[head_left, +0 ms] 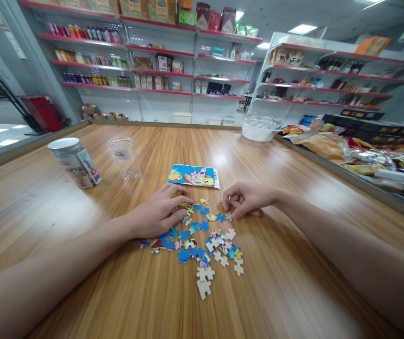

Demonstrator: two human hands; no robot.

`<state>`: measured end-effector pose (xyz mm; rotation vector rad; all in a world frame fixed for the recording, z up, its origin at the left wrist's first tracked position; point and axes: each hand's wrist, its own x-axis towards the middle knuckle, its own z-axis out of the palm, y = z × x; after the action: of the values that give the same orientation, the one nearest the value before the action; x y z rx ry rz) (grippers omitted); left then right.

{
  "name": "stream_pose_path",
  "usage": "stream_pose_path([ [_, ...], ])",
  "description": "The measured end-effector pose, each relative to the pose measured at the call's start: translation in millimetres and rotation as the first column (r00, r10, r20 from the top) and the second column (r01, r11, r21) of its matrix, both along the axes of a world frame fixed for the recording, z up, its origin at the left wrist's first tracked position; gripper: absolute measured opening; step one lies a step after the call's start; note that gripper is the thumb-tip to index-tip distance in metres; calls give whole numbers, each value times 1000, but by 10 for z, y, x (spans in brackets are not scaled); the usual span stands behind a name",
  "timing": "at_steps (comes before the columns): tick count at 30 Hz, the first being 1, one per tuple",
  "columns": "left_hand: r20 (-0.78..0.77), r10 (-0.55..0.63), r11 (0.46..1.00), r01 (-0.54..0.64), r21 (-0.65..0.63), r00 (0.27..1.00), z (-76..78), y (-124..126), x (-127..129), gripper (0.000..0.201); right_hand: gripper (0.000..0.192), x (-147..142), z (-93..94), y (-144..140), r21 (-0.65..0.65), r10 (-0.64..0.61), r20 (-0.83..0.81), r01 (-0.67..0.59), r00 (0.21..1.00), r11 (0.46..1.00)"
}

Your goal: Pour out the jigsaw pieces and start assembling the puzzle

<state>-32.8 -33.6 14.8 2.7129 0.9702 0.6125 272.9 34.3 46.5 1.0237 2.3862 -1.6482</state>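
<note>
Jigsaw pieces [183,255]: spreading left hand [160,212] over some; curling right hand [247,197] narrowly at face-down piece [229,216], hold unclear; ideally pinching edges.

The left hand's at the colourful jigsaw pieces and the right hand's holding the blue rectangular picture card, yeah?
Not quite: the right hand isn't holding the blue rectangular picture card. The head view shows that card on the brown wood-grain table, with the right hand at a small tan jigsaw piece instead. The left hand is at the colourful jigsaw pieces.
</note>
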Motion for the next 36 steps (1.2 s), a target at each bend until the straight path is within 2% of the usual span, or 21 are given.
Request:
stream_pose_path([
  [2,2,-4,1000,4,-3,1000,3,0,0,31,39,8,-6,12,3,3,3,-3,1000,1000],
  [7,11,-7,1000,7,-9,1000,4,-2,-2,31,32,-21,21,-10,43,10,67,-13,998,999],
  [18,18,2,1000,-2,3,1000,-23,17,-4,31,33,36,-61,51,-84,-88,2,88,996,993],
  [23,24,-4,1000,4,8,1000,-32,25,-8,31,30,51,-32,54,-112,12,-16,-14,1000,994],
  [28,30,-7,1000,7,3,1000,-29,20,-10,31,37,64,-1,50,-185,91,43,-81,995,979],
  [32,29,-3,1000,3,3,1000,-27,15,-5,31,37,-9,-11,-29,-157,76,21,-72,997,985],
  [36,36,-7,1000,6,16,999,-34,20,-6,31,42,-170,32,-195,-73,125,89,-119,988,990],
])
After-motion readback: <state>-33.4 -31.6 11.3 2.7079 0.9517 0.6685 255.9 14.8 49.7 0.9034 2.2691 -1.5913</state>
